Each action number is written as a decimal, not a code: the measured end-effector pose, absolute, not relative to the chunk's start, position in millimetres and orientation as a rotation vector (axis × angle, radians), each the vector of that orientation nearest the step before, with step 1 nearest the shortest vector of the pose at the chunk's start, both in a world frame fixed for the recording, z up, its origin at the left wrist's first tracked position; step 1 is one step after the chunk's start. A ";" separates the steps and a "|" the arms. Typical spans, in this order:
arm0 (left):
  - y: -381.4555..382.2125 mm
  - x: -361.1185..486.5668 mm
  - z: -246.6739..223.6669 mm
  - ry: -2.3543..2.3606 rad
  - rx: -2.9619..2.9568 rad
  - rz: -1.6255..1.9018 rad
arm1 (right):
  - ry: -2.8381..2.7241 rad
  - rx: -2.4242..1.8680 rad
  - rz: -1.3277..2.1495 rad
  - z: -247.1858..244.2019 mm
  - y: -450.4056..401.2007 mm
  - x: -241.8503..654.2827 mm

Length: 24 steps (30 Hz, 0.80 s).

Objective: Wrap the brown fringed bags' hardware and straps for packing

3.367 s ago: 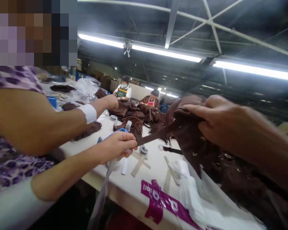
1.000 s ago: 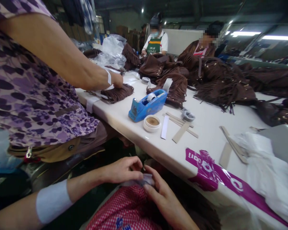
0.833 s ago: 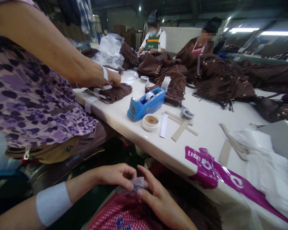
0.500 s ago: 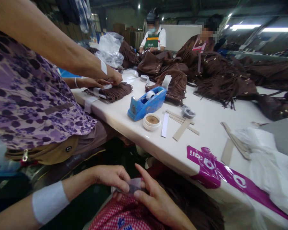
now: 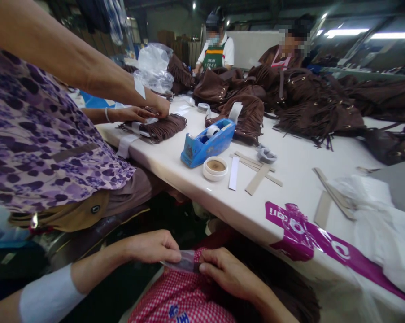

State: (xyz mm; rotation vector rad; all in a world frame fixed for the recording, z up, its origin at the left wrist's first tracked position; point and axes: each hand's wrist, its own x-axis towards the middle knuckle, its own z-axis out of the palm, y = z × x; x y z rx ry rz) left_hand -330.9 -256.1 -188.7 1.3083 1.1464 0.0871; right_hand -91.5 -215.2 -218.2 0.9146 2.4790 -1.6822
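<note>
A short clear strip (image 5: 188, 260), like tape or thin plastic, is stretched between my two hands above a red checked cloth (image 5: 185, 296) on my lap. My left hand (image 5: 151, 246) pinches its left end between thumb and fingers. At the other end, my right hand (image 5: 224, 269) is closed on the strip, near something dark brown whose shape is hard to make out. Dark brown fringed material (image 5: 286, 287) lies beside and below my right forearm. A white band (image 5: 50, 291) wraps my left forearm.
On the white table (image 5: 175, 166) are a blue tape dispenser (image 5: 207, 143), a round tub (image 5: 215, 168), grey strips (image 5: 257, 179), brown fringed bags (image 5: 306, 103) and white plastic (image 5: 380, 224). A person at left handles a fringed piece (image 5: 167, 128); two people are behind the table.
The fingers of my right hand, which were stretched out, have closed on the strip's right end. The strip now shows longer between my hands.
</note>
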 end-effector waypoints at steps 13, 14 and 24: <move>-252.7 -309.0 -187.7 1.290 1.554 0.037 | 2.467 0.890 -1.271 -230.1 -198.1 -60.7; -253.1 -310.1 -189.3 1.310 1.540 0.035 | 2.503 0.928 -1.226 -231.8 -199.2 -59.8; -247.9 -272.2 -212.3 1.295 1.375 0.043 | 2.755 1.007 -1.050 -236.6 -216.3 -63.7</move>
